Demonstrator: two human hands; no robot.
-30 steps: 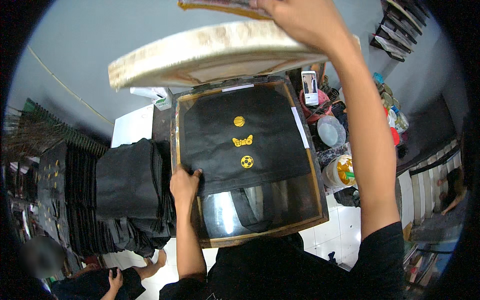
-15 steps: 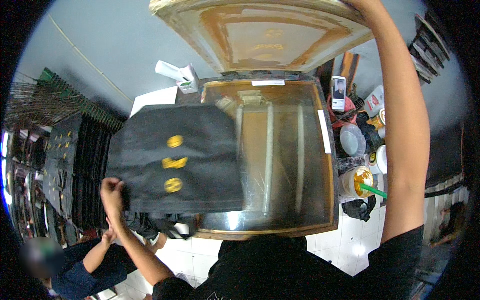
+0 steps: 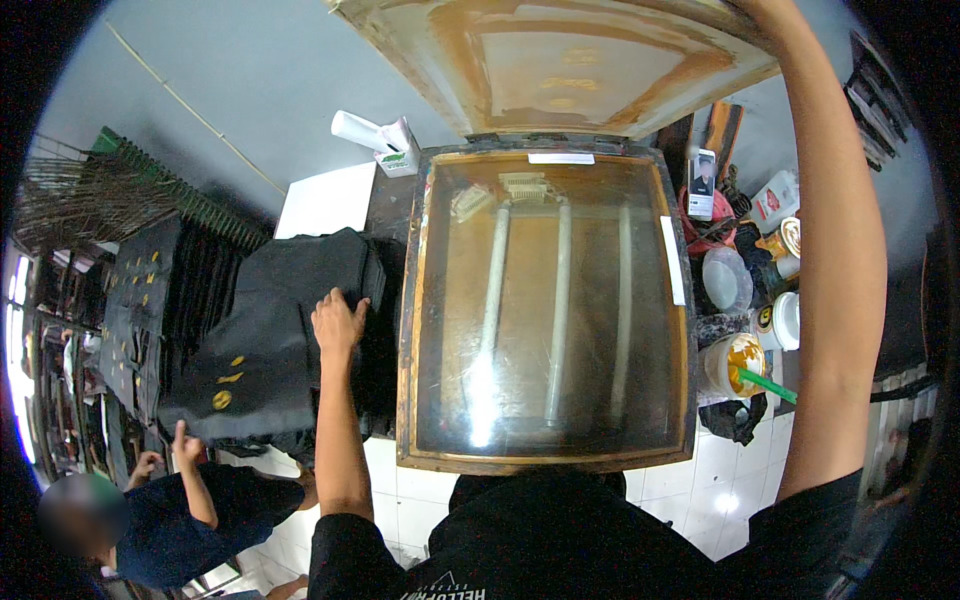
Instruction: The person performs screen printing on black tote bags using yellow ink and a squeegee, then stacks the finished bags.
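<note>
My left hand [image 3: 338, 322] rests with fingers spread on a pile of black cloth [image 3: 330, 275] left of the glass-topped table [image 3: 425, 300]. A black cloth with yellow prints [image 3: 232, 375] hangs lower left; another person's hand [image 3: 185, 445] reaches up to it. My right arm stretches up on the right. The right hand [image 3: 765, 8] is mostly cut off at the top edge, where it holds up the raised wooden printing screen [image 3: 560, 55]. Lamp tubes show under the bare glass.
Right of the table stand a tub of yellow ink with a green stick [image 3: 738, 362], white jars [image 3: 785, 320], a lidded container [image 3: 722, 278] and a phone [image 3: 703, 180]. Drying racks with black printed cloths [image 3: 140, 300] fill the left. A person in dark clothes crouches at lower left [image 3: 180, 520].
The printed black cloth has gone off the glass to the left and down toward the other person. My left hand has moved to the black pile. The screen stays raised.
</note>
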